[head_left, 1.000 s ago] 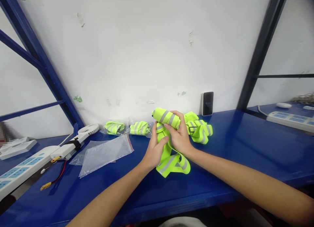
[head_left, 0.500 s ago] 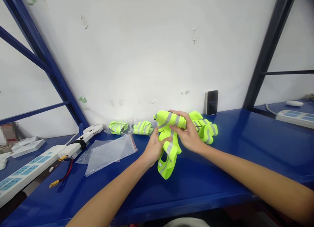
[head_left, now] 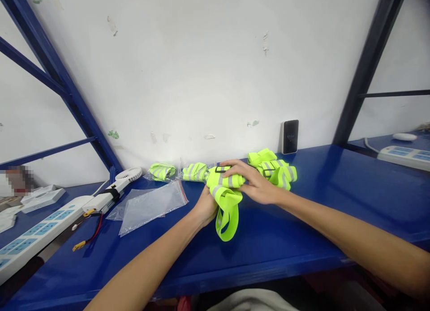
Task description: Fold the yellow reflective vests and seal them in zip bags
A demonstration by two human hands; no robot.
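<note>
Between my two hands is a neon-yellow reflective strap [head_left: 224, 182], partly rolled, with grey stripes and a black buckle on top. A loose loop of it hangs down at the front. My left hand [head_left: 207, 204] grips the strap from the left and below, its fingers mostly hidden behind it. From the right, my right hand [head_left: 253, 182] wraps round the roll, fingers over the top. Just behind that hand lies a bundle of more yellow reflective strap [head_left: 280, 171] with a black buckle.
Two bagged yellow straps, one a packed strap [head_left: 161, 171], lie by the wall. Clear zip bags [head_left: 152, 209] rest on the blue table [head_left: 268, 248]. Leftward are a small white fan [head_left: 129, 174], a wired connector [head_left: 79, 245] and a power strip [head_left: 36, 230]. A phone-like device [head_left: 290, 136] leans on the wall.
The rolled strap has turned in my hands, bringing the black buckle to the top, and sits slightly lower. My right hand has shifted left with its fingers over the roll.
</note>
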